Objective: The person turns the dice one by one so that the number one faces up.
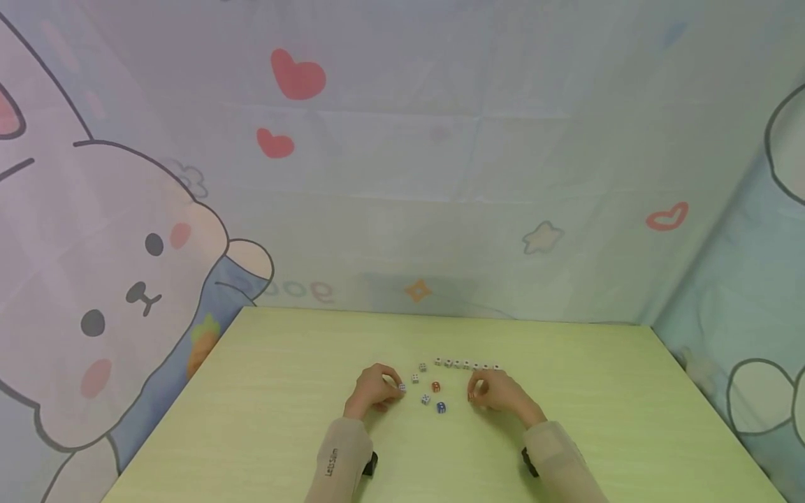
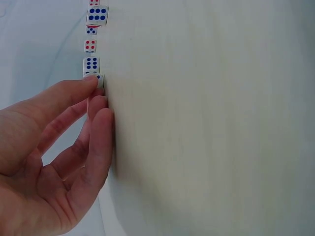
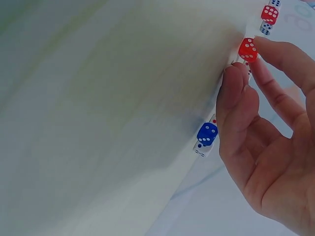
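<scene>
Between thumb and fingertips, my left hand (image 1: 376, 388) pinches a white die (image 1: 402, 387) with blue pips, partly covered by the thumb in the left wrist view. My right hand (image 1: 499, 391) holds a red die (image 3: 248, 49) with white pips by its fingertips, mostly hidden in the head view. Between the hands lie a second red die (image 1: 436, 386), a blue die (image 1: 441, 407) and a white die (image 1: 425, 399). Two more white dice, a nearer one (image 1: 415, 378) and a farther one (image 1: 423, 367), sit just beyond the left fingertips.
A row of several white dice (image 1: 467, 365) runs left to right just beyond my right hand. Everything lies on a pale yellow-green table (image 1: 302, 349). A printed cloth (image 1: 402, 175) with a cartoon rabbit and hearts hangs behind the table's far edge.
</scene>
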Demonstrator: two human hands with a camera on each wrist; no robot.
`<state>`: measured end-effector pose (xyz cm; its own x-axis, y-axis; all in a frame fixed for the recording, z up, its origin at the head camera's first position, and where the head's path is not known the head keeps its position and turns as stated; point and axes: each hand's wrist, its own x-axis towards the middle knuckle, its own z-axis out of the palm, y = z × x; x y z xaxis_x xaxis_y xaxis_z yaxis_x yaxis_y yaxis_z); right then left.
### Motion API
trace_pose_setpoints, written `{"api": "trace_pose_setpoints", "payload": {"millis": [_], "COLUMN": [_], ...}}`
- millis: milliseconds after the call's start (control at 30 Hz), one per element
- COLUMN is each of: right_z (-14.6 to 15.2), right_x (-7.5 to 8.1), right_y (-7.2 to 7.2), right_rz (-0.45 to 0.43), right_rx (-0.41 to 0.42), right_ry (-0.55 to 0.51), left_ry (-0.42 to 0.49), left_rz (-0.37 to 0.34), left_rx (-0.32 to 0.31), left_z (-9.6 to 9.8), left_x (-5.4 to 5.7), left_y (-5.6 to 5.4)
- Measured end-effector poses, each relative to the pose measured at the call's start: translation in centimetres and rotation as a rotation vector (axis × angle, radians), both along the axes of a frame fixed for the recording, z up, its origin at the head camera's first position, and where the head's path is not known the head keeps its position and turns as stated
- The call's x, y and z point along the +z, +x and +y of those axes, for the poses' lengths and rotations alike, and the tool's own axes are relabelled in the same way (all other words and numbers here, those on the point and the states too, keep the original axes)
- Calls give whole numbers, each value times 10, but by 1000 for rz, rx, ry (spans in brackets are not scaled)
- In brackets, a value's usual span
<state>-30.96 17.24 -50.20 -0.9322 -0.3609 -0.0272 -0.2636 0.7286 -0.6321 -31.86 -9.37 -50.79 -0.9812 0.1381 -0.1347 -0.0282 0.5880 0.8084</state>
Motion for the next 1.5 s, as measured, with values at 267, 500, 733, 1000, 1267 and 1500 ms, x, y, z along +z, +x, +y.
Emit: {"api": "trace_pose_setpoints", "payload": {"millis": [267,500,733,1000,1267,1500], "right_z": [-1,0,0,1,-1,-4], "right_x": [-1,0,2,-1,-1,2], "right_y": [0,0,1,0,0,1], "right_rz": [6,-9,-13,-11,-16,-12], "right_rx": [-4,8,26,17,-8,-14], "right_ry": [20,5,2,4,7,35], "left_ry": [-1,-2,-3,-5,-8,-11], "left_rz": [3,6,-1,-8,-3,2], "left_rx": [-5,-9,-8,-1,-1,-5], "left_z": [0,0,0,1,0,-1], "left_x": [0,-1,0,2,1,-1], "left_y": [0,0,0,0,1,-1]}}
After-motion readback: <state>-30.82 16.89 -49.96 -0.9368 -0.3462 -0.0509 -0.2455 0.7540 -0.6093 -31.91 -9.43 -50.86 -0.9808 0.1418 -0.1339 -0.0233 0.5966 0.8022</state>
